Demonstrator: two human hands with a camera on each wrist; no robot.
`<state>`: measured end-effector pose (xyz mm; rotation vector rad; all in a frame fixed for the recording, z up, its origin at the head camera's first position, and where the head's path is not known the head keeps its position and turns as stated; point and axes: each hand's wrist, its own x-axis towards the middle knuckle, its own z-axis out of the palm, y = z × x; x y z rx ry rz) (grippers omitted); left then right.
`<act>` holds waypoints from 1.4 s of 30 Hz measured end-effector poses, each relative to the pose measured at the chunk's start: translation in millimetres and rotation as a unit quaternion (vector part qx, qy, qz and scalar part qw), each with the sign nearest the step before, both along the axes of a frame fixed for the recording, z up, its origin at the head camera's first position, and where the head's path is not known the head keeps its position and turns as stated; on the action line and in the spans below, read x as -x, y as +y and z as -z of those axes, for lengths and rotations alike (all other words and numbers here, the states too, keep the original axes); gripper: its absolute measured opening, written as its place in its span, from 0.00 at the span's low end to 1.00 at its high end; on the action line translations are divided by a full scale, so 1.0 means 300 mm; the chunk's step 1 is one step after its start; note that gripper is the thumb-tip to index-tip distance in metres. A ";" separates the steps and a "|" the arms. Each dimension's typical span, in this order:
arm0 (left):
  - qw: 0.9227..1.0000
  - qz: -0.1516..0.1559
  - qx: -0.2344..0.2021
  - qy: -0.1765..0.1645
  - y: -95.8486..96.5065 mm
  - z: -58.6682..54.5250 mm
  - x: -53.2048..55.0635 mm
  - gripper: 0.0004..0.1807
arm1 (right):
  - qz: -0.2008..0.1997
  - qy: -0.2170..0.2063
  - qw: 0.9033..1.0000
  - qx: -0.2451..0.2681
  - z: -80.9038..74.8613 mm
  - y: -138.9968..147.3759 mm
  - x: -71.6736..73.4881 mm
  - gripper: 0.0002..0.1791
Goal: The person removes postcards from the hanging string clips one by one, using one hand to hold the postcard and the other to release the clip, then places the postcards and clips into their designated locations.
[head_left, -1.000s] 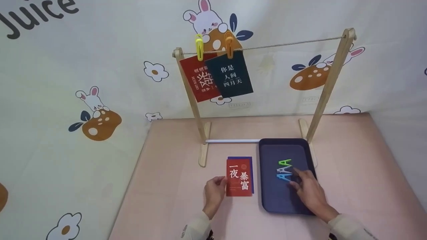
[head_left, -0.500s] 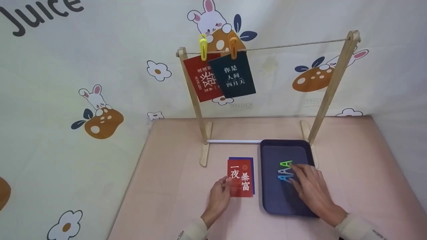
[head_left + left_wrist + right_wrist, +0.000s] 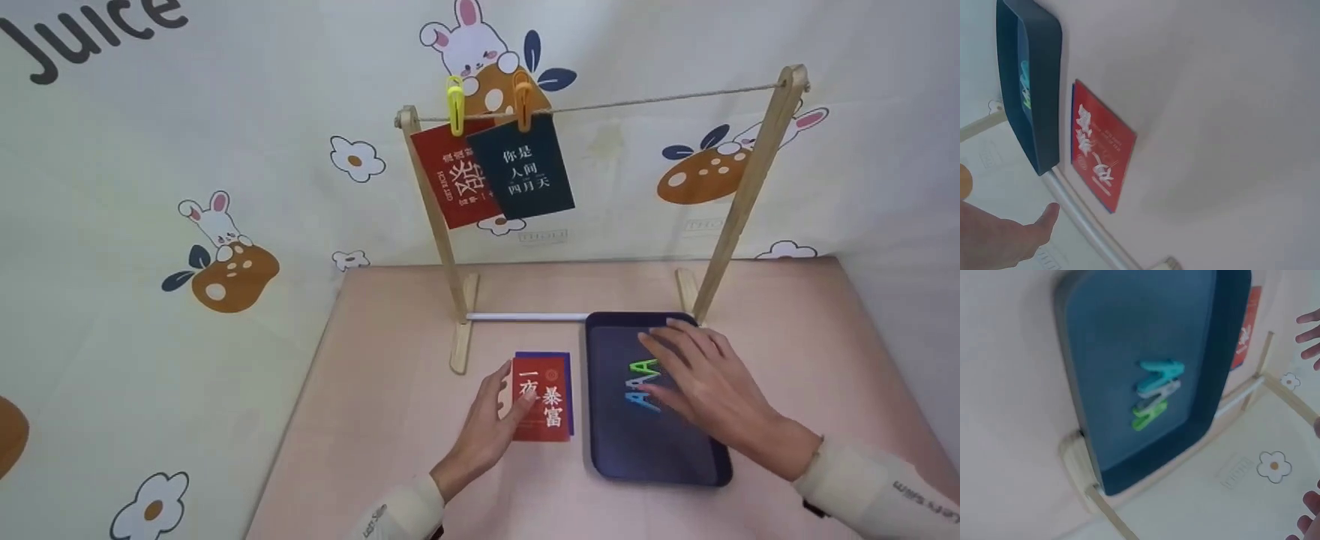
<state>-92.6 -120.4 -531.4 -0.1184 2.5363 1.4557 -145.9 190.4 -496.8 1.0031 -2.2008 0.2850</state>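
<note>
My left hand (image 3: 484,427) hovers at the left edge of a red card (image 3: 551,420), its fingers straight and its thumb overlapping the card in the head view. A blue card (image 3: 541,354) peeks out from under the red one; the left wrist view shows the hand above and apart from the red card (image 3: 1102,147). Over the dark tray (image 3: 645,457) my right hand (image 3: 712,375) is spread with nothing in it. A blue clothespin (image 3: 1163,371), a grey clothespin (image 3: 1161,391) and a green clothespin (image 3: 1149,415) lie in a row in the tray.
Behind stands a wooden rack with a left post (image 3: 435,217), a right post (image 3: 750,187) and a rope (image 3: 652,99). A yellow clothespin (image 3: 455,105) and an orange clothespin (image 3: 523,105) hold a red hanging card (image 3: 450,180) and a dark green card (image 3: 523,169) there.
My right hand has drawn back from the clothespins, moving up and right with its fingers spread. My left hand's fingers have straightened beside the red card. The clothespins stay in their row.
</note>
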 end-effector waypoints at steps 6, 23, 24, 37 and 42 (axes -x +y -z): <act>0.999 0.024 0.004 0.025 -0.017 -0.100 0.024 0.49 | -0.026 0.002 0.998 -0.053 -0.134 -0.009 0.049 0.45; 0.994 -0.008 0.002 0.110 -0.046 -0.366 0.165 0.56 | -0.055 0.052 0.985 -0.156 -0.495 -0.122 0.245 0.45; 0.994 -0.009 0.001 0.107 -0.047 -0.374 0.175 0.56 | -0.053 0.056 0.984 -0.160 -0.513 -0.131 0.253 0.45; 0.987 -0.010 -0.028 0.156 -0.023 -0.491 0.298 0.55 | -0.020 0.043 0.981 -0.188 -0.721 -0.231 0.356 0.48; 0.982 -0.027 -0.045 0.182 -0.009 -0.520 0.352 0.53 | -0.018 0.052 0.978 -0.203 -0.797 -0.305 0.395 0.50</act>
